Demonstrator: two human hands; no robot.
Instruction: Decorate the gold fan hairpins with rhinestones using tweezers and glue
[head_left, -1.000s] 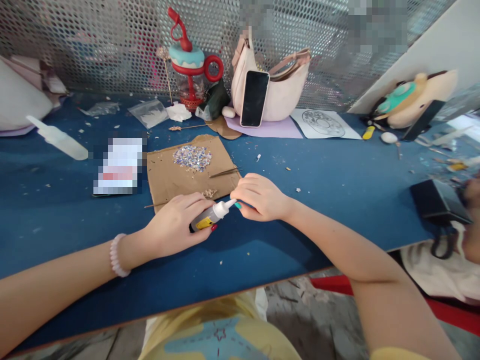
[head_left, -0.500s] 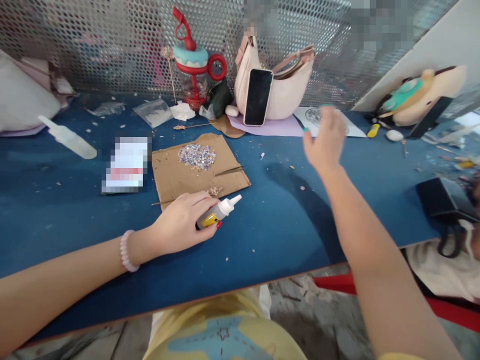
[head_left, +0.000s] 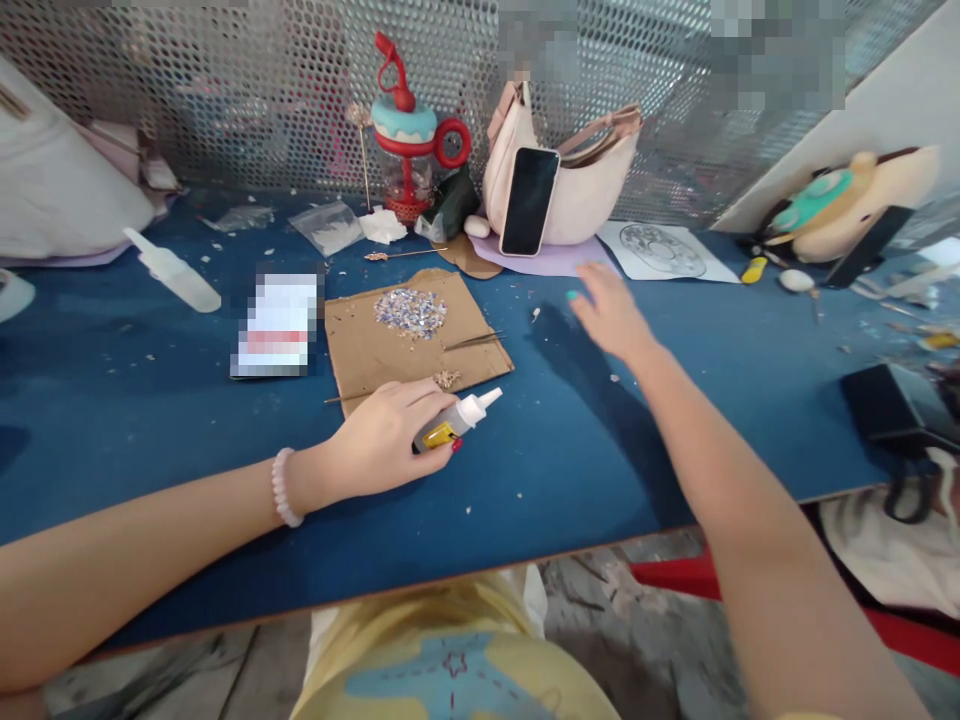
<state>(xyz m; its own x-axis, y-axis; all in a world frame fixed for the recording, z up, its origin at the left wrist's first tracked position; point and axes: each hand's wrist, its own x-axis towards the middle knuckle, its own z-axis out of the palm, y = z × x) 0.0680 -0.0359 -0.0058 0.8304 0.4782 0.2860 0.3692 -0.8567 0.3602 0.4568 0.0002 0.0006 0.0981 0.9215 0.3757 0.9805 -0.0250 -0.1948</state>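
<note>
My left hand (head_left: 382,440) is wrapped round a small glue bottle (head_left: 442,428) with a white nozzle and a yellow label, lying tilted low over the table. Just behind it is a piece of brown cardboard (head_left: 360,345) bearing a heap of glittering chips (head_left: 410,312), a pair of tweezers (head_left: 474,341) and a small gold-coloured cluster (head_left: 447,379). A thin stick pokes out beside my left hand. My right hand (head_left: 611,315) hovers over the blue table with fingers apart and nothing in them, nearest to the purple sheet (head_left: 555,262).
Along the back stand a pink handbag (head_left: 592,200), a phone (head_left: 530,202) leaning on it, and a red-and-blue cup (head_left: 405,130). A printed sheet (head_left: 667,250) lies to the right. Left are a lit phone (head_left: 277,325) and a white squeeze bottle (head_left: 176,275). A black box (head_left: 892,400) sits at right.
My right hand has drawn back from the printed sheet, moving left and towards me, so the sheet's round drawing now shows. My left hand keeps hold of the glue bottle. The view has shifted slightly.
</note>
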